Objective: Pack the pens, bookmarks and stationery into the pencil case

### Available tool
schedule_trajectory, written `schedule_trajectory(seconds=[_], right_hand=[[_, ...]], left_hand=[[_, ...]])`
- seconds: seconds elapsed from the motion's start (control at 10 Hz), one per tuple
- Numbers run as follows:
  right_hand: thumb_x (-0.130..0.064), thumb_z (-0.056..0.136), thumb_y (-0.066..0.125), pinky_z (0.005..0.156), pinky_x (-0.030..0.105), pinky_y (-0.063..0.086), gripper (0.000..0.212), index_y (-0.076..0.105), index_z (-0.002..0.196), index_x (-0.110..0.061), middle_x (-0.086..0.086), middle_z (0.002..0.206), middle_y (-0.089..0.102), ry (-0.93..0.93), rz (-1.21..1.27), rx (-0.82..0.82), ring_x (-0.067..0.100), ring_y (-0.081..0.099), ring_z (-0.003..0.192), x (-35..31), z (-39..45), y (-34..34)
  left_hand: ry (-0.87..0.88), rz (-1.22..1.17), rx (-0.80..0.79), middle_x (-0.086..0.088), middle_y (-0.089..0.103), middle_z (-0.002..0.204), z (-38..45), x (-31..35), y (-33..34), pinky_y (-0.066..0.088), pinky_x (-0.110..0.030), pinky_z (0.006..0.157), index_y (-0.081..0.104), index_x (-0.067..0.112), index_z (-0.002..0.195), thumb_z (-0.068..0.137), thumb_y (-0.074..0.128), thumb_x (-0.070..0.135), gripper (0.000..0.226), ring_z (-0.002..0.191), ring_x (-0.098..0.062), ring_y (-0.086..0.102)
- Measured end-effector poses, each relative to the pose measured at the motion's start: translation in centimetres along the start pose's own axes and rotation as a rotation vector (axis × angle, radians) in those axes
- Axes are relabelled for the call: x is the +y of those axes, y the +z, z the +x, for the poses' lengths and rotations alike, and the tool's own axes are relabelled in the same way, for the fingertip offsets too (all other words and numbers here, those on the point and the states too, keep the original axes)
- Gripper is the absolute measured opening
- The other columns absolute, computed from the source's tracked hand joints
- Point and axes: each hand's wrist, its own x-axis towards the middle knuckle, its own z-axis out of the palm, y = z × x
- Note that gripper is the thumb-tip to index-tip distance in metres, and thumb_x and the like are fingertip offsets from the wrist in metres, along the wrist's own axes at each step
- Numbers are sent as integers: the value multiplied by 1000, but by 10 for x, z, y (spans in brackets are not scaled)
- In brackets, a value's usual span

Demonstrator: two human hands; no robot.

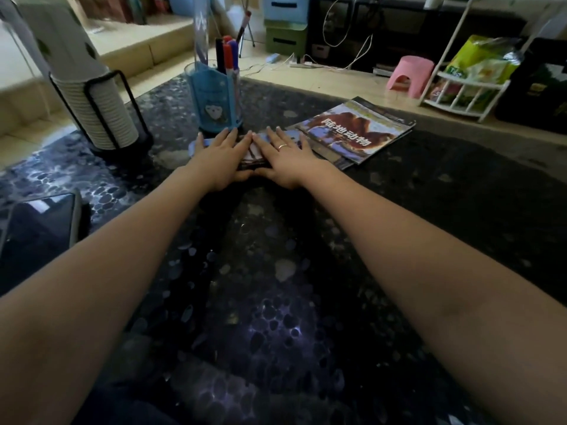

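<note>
A flat light-blue pencil case (196, 146) lies on the dark patterned table, just in front of a blue pen holder (216, 96). Both my hands rest palm-down on it, fingers spread. My left hand (222, 157) covers its left half and my right hand (283, 156) its right half, thumbs at the near edge. A striped dark patch (253, 156) of the case shows between them. Several markers (227, 55) with red and blue caps stand in the holder, beside a tall clear ruler (201, 35). Whether the case is open or closed is hidden.
A picture book (352, 133) lies right of the case, on top of other thin books. A stack of paper cups in a black wire rack (101, 111) stands at the left. A dark tablet (36, 231) sits at the near left edge.
</note>
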Motion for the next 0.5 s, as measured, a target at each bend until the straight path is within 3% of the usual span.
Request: schedule_trajectory(seconds=[0.2,0.3,0.4,0.5], right_hand=[[-63,88,41,118,45,-4,91,-10,150,-21,10,158,-18,-69,-19,6,22,-15,146,4,-6,-4],[-62,88,42,118,42,-1,91,-4,151,-15,8,159,-13,-58,50,-9,21,-11,146,3,-15,-6],[-52,95,38,119,39,-1,71,15,151,-15,4,160,4,-68,288,-20,17,-4,147,4,-40,-14],[-29,100,39,118,32,14,46,36,144,-15,5,154,29,-100,581,304,17,14,146,11,-83,-26]], left_hand=[[-17,-30,-17,-15,1,158,-5,6,-7,4,-51,116,-1,16,150,92,46,47,81,146,-26,0],[-125,74,-71,-15,-14,157,-11,13,-14,-2,-54,114,-8,12,149,93,40,53,85,145,-28,-13],[-84,108,-85,-11,-25,154,-34,17,-30,-7,-60,111,-18,14,147,85,35,68,98,141,-30,-24],[76,-155,194,-9,-24,155,-72,14,-64,-5,-56,115,-18,20,147,73,39,76,109,141,-28,-24]])
